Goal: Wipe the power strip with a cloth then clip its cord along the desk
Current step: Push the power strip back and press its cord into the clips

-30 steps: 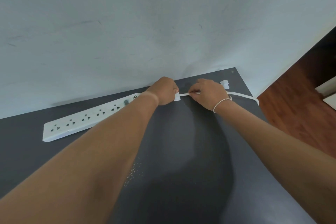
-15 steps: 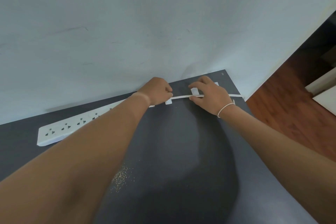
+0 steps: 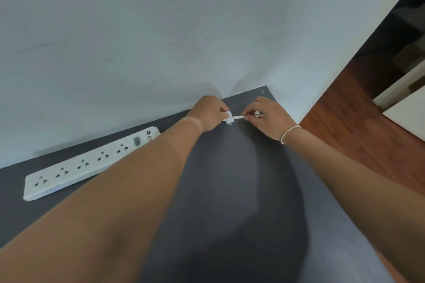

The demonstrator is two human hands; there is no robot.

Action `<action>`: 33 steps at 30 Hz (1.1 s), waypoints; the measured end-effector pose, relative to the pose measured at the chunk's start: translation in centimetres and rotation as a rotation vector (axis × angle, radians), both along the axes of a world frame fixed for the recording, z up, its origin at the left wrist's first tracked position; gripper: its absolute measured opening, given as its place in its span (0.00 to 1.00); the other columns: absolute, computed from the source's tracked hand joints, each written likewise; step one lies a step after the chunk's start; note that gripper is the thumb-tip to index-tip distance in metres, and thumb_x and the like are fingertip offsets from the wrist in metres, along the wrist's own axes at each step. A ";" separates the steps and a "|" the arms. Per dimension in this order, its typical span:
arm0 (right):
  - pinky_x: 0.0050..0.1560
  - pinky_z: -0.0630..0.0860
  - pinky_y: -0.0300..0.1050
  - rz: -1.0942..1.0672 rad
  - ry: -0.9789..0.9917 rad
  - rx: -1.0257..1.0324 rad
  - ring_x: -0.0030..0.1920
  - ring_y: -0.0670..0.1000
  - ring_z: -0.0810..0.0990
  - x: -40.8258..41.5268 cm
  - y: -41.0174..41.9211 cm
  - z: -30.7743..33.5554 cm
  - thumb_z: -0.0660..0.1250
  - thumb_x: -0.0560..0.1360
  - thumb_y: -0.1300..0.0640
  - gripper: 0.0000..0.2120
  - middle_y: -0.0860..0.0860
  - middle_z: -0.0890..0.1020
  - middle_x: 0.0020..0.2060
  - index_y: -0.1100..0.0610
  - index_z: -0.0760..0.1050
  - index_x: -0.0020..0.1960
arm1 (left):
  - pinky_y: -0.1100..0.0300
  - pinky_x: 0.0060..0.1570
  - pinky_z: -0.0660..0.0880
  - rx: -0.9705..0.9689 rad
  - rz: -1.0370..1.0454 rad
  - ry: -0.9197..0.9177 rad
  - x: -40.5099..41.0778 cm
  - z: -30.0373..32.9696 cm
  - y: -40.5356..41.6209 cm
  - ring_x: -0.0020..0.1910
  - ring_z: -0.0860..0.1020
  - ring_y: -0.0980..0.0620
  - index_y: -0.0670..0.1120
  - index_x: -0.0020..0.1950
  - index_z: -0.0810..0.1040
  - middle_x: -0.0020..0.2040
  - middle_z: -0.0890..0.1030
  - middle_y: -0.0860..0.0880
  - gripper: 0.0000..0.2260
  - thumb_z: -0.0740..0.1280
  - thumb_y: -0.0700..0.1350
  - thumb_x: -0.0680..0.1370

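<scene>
A white power strip (image 3: 87,163) with several sockets lies along the back of the dark grey desk (image 3: 230,190), near the wall. Its flat white cord (image 3: 235,118) runs right between my two hands. My left hand (image 3: 208,114) pinches the cord at a small white clip (image 3: 229,114) stuck on the desk. My right hand (image 3: 266,119) grips the cord a little further right, beside a second white clip (image 3: 258,114) that its fingers partly hide. No cloth is in view.
A pale wall (image 3: 161,41) rises right behind the desk. The desk's right edge ends close to my right hand, with a wooden floor (image 3: 358,135) beyond and white furniture (image 3: 407,108) at the far right.
The view shifted slightly. My right hand drew back along the cord toward the second clip, and my left hand stayed pinched at the first clip.
</scene>
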State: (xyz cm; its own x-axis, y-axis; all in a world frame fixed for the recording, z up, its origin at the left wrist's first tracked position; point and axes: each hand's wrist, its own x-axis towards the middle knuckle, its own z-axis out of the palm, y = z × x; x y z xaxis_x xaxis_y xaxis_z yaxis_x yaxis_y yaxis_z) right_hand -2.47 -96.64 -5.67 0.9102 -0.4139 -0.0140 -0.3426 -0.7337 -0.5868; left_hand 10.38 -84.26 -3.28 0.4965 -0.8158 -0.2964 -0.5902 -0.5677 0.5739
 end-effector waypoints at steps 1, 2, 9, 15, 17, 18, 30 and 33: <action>0.52 0.74 0.50 0.003 0.005 -0.003 0.48 0.55 0.77 0.2 -0.1 0.0 0.66 0.74 0.60 0.06 0.57 0.79 0.46 0.58 0.81 0.48 | 0.66 0.31 0.63 -0.005 0.001 -0.004 0.0 0.0 -0.1 0.30 0.68 0.54 0.45 0.46 0.85 0.32 0.73 0.54 0.11 0.63 0.41 0.76; 0.51 0.73 0.49 0.008 0.010 -0.006 0.48 0.55 0.77 0.3 -0.2 0.0 0.66 0.74 0.60 0.06 0.57 0.79 0.46 0.58 0.81 0.48 | 0.66 0.31 0.63 0.000 -0.008 -0.019 0.0 0.0 -0.1 0.30 0.68 0.54 0.45 0.47 0.85 0.32 0.73 0.55 0.11 0.62 0.41 0.77; 0.46 0.69 0.45 0.036 0.035 -0.058 0.41 0.51 0.70 0.9 -0.7 -0.3 0.64 0.75 0.59 0.08 0.50 0.69 0.42 0.57 0.82 0.49 | 0.60 0.35 0.65 0.098 -0.097 -0.153 -0.2 0.2 -0.2 0.37 0.71 0.47 0.44 0.50 0.84 0.38 0.76 0.47 0.15 0.57 0.40 0.78; 0.42 0.65 0.43 0.023 0.062 -0.125 0.41 0.52 0.71 1.6 -0.7 -0.3 0.63 0.76 0.58 0.09 0.49 0.67 0.42 0.56 0.81 0.50 | 0.55 0.45 0.68 0.151 -0.130 -0.218 -0.6 0.3 -0.6 0.48 0.75 0.41 0.42 0.53 0.82 0.53 0.79 0.38 0.14 0.57 0.39 0.79; 0.42 0.68 0.45 0.018 0.080 -0.168 0.43 0.57 0.75 1.9 -0.5 -0.3 0.62 0.76 0.57 0.10 0.52 0.70 0.44 0.56 0.81 0.51 | 0.55 0.43 0.67 0.147 -0.140 -0.218 -0.8 0.4 -0.6 0.51 0.76 0.39 0.40 0.53 0.82 0.52 0.79 0.38 0.14 0.57 0.38 0.79; 0.42 0.70 0.47 0.011 0.083 -0.184 0.45 0.58 0.77 2.0 -0.4 -0.3 0.61 0.76 0.57 0.10 0.54 0.72 0.46 0.55 0.81 0.51 | 0.57 0.39 0.66 0.137 -0.142 -0.212 -0.7 0.4 -0.5 0.50 0.75 0.39 0.39 0.52 0.81 0.51 0.78 0.38 0.14 0.56 0.37 0.78; 0.53 0.72 0.44 -0.094 0.001 -0.044 0.50 0.53 0.76 -1.1 -3.5 0.0 0.66 0.73 0.56 0.12 0.54 0.75 0.55 0.56 0.76 0.56 | 0.58 0.31 0.56 0.021 -0.105 -0.142 0.0 -0.3 -2.0 0.30 0.57 0.50 0.47 0.27 0.55 0.27 0.57 0.48 0.18 0.59 0.38 0.74; 0.53 0.73 0.46 -0.102 -0.046 -0.008 0.48 0.55 0.77 -2.0 -4.3 -0.6 0.66 0.73 0.62 0.07 0.57 0.78 0.49 0.59 0.78 0.51 | 0.58 0.31 0.55 -0.039 -0.059 -0.083 -0.5 -0.4 -3.6 0.30 0.55 0.50 0.47 0.28 0.54 0.27 0.56 0.48 0.19 0.60 0.38 0.74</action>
State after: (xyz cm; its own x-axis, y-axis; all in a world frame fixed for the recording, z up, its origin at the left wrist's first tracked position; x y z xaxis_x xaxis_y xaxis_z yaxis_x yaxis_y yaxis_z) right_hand -4.51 -100.95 -6.25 0.8631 -0.5041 0.0309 -0.3883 -0.7015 -0.5976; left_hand 9.88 -87.82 -3.70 0.4689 -0.8545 -0.2237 -0.6685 -0.5089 0.5423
